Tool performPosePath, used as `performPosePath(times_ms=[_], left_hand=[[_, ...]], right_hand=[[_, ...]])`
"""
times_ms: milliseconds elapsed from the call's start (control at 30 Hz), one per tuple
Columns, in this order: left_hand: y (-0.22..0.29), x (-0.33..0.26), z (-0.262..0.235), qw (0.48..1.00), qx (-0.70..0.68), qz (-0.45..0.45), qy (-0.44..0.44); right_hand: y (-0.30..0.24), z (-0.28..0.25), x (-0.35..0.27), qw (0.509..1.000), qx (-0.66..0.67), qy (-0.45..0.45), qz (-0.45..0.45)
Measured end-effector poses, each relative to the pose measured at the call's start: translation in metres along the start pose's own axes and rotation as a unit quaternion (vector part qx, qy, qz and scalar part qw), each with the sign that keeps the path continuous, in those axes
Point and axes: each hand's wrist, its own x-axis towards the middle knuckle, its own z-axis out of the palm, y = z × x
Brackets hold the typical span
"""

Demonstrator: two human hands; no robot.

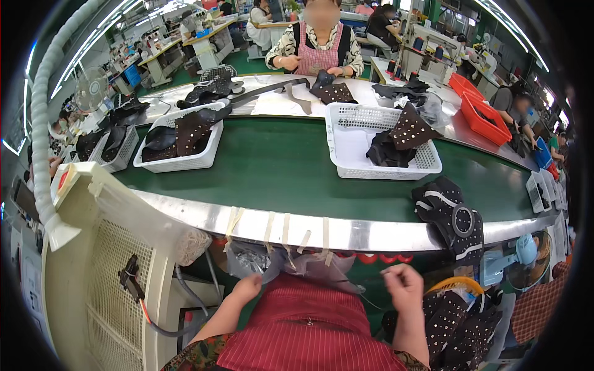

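My left hand (pixel 249 288) is closed at the edge of a clear plastic bag (pixel 247 260), which hangs from the near metal edge of the belt table by strips of tape (pixel 270 230). My right hand (pixel 404 284) is raised to the right of my red striped apron (pixel 309 315), its fingers curled into a pinch; whatever they hold, if anything, is too small to make out. A second clear bag (pixel 315 264) hangs between my hands. Just beyond my right hand, a black studded piece with a ring (pixel 461 221) drapes over the table edge.
White baskets (pixel 215 148) (pixel 387 172) with studded dark pieces stand on the green belt (pixel 272 167). Across it sits a person in a checked apron (pixel 320 46). A yellow basket (pixel 458 283) with studded material is low right; a beige machine housing (pixel 80 204) stands left.
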Motion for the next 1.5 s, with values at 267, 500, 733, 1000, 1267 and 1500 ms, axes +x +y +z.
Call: performPosePath(times_ms=[267, 500, 733, 1000, 1267, 1500], left_hand=[[0.115, -0.046, -0.014, 0.98, -0.072, 0.181, -0.044], [0.176, -0.09, -0.033, 0.936, -0.169, 0.29, -0.104], [0.229, -0.118, -0.06, 0.892, -0.185, 0.401, -0.1], [0.258, -0.142, -0.059, 0.802, -0.465, 0.279, -0.25], [0.255, -0.119, -0.054, 0.812, -0.503, 0.208, -0.21], [0.226, -0.091, -0.044, 0.828, -0.51, 0.193, -0.13]], right_hand=[[-0.109, -0.126, -0.067, 0.761, 0.131, 0.572, -0.276], [-0.096, -0.065, -0.071, 0.904, 0.005, 0.415, -0.109], [-0.08, 0.009, -0.039, 0.897, -0.247, 0.176, -0.32], [-0.059, 0.033, -0.042, 0.869, -0.286, 0.133, -0.382], [-0.033, 0.045, -0.038, 0.848, -0.32, 0.073, -0.416], [-0.011, 0.042, -0.031, 0.846, -0.347, 0.07, -0.4]])
